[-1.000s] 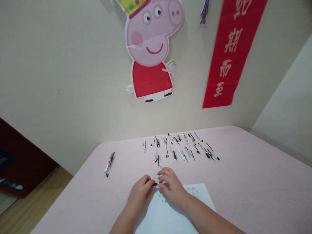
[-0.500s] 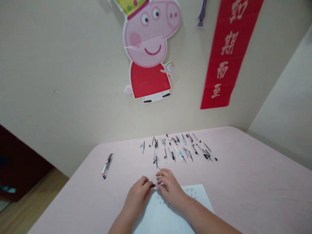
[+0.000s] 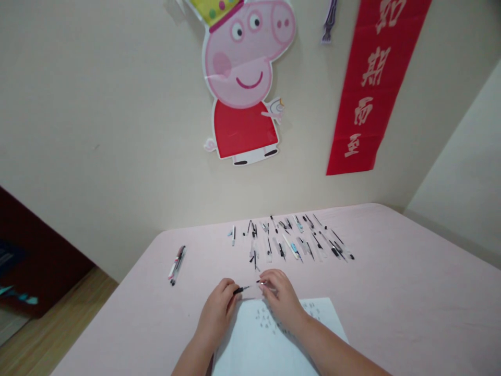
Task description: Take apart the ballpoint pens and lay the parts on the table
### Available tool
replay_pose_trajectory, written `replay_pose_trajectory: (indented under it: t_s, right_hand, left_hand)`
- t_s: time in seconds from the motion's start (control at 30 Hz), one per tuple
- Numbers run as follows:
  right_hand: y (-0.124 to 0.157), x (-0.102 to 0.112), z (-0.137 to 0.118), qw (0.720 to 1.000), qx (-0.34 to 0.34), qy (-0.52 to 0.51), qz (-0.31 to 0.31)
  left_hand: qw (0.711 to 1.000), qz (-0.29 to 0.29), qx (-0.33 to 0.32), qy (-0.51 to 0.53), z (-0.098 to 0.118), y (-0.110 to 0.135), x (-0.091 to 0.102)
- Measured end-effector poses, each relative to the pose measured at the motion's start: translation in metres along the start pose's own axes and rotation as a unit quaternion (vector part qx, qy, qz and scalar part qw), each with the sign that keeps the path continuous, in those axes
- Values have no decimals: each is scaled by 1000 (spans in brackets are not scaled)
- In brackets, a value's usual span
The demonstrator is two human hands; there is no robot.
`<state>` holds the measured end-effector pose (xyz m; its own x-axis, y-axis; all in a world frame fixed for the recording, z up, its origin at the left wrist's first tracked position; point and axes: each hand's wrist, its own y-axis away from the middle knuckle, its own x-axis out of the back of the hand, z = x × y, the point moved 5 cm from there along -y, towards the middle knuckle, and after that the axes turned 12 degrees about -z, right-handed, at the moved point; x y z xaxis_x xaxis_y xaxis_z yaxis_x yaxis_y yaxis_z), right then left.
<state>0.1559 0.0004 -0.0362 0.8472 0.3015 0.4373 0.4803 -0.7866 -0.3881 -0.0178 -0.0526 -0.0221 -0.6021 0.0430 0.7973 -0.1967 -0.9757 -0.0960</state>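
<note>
My left hand (image 3: 218, 309) is closed around a black pen (image 3: 239, 290), whose thin tip points right; the rest of it is hidden in the palm. Facing that tip is my right hand (image 3: 284, 300), its thumb and fingers pinched on a slim pen part with a dark end (image 3: 259, 282). Whether this is a cap or a barrel, I cannot tell. A small gap separates the two pieces. Below both hands lies a white sheet of paper (image 3: 266, 355) with handwritten characters near its top. Just beyond the hands, several taken-apart pens (image 3: 291, 245) are spread in two rows.
Whole pens (image 3: 177, 266) lie together on the left of the pink-covered table (image 3: 410, 292). Behind the table rises a wall with a cartoon pig cutout (image 3: 246, 125) and a red banner (image 3: 371, 89). The table's left edge drops to a wooden floor (image 3: 66, 308).
My hands have drawn slightly apart, and the pen's thin tip now shows between them. The dark-ended part shows in my right fingers. The view has shifted a little left.
</note>
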Motion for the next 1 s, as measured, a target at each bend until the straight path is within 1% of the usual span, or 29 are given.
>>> replay_pose_trajectory:
  t_s: [0.1, 0.2, 0.27, 0.33, 0.4, 0.5, 0.57, 0.63, 0.67, 0.77, 0.87, 1.0]
  right_hand:
    - [0, 1, 2, 1000, -7, -5, 9]
    - [0, -1, -2, 999, 18, -24, -14]
    - [0, -3, -6, 998, 39, -46, -32]
    - [1, -5, -10, 995, 50, -71, -42]
    - [2, -5, -13, 993, 50, -98, -42]
    - [2, -5, -14, 989, 36, -139, -40]
    - [1, -5, -13, 985, 23, -170, -37]
    - [0, -4, -11, 978, 4, -204, -30]
    - [0, -4, -9, 975, -7, -221, -25]
    - [0, -5, -4, 963, -42, -265, -20]
    - [0, -8, -1, 953, -68, -295, -31]
    - [2, -10, 2, 946, -101, -304, -38]
  left_hand:
    - [997, 45, -1, 67, -3, -1, 2]
    - [988, 78, 7, 135, -4, -3, 4]
    - [978, 83, 22, 192, -4, -4, 3]
    - [960, 59, 53, 268, -3, -6, -1]
    - [928, 22, 92, 361, -1, -6, -9]
    - [855, -7, 140, 500, 4, -4, -24]
    - [809, -15, 162, 565, 7, -3, -33]
    - [778, -29, 173, 604, 9, -2, -41]
    - [768, -37, 174, 615, 10, -2, -45]
    - [755, -57, 170, 631, 13, -2, -51]
    - [746, -70, 171, 640, 15, -1, -54]
    - [748, -81, 167, 637, 16, -1, -54]
